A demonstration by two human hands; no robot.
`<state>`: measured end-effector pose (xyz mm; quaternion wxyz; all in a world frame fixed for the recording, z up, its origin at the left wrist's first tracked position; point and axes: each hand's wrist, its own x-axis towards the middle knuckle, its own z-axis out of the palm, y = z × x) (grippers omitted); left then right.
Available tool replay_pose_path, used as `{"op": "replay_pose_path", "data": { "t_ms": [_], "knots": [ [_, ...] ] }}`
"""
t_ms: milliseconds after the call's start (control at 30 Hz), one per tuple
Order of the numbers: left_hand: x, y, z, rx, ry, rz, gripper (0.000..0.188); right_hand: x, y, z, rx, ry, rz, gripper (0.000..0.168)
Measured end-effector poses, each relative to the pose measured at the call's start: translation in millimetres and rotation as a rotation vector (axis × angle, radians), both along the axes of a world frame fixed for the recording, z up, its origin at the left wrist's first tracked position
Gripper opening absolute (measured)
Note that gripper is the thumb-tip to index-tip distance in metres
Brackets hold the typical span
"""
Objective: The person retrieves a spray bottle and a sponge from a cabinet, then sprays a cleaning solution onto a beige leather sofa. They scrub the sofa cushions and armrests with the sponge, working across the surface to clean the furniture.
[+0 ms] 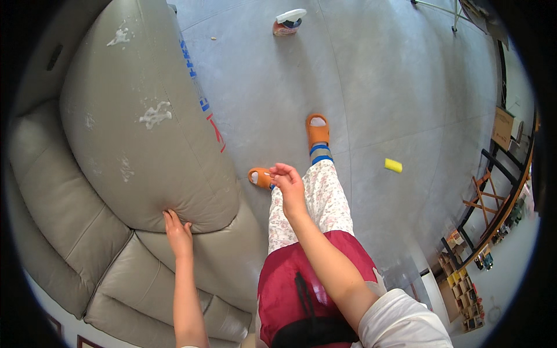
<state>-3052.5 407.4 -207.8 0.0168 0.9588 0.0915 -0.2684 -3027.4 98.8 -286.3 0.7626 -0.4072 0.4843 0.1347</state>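
Observation:
My left hand [177, 231] presses on the front edge of the seat cushion of a grey-beige leather sofa [143, 191] and grips nothing. White foam patches [156, 115] lie on the cushion, with fainter smears near its back. Held above my legs, my right hand [288, 189] is empty, its fingers loosely curled and apart. A yellow sponge [393, 165] appears, slightly blurred, over the grey floor to the right. Farther ahead on the floor stands a spray bottle [289, 22] with a white top and reddish contents.
My feet, in orange slippers [317, 130], are on the grey floor [383, 87] beside the sofa. A small pale object [213, 38] lies near the sofa's far end. At the right are a cardboard box [503, 128], a wooden folding stool [484, 198] and a shelf [465, 296]. Metal legs [455, 17] show at the upper right.

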Motion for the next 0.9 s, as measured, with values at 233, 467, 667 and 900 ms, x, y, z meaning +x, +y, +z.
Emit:
{"op": "replay_pose_path", "data": {
  "t_ms": [233, 467, 667, 900],
  "knots": [
    [-6, 2, -3, -0.015, 0.071, 0.263, 0.075, 25, -77, 44, 0.502, 0.079, -0.415, 0.034],
    [32, -68, -3, -0.254, -0.258, 0.872, 0.065, -33, -236, 41, 0.330, -0.083, -0.312, 0.029],
    [17, -286, 14, -0.506, -0.392, 0.450, 0.059, -179, -406, 6, -0.146, 0.210, -0.281, 0.033],
    [-117, -395, 7, -0.699, -0.149, 0.509, 0.055, -292, -500, -74, -0.413, 0.520, 0.057, 0.038]
  ]
}}
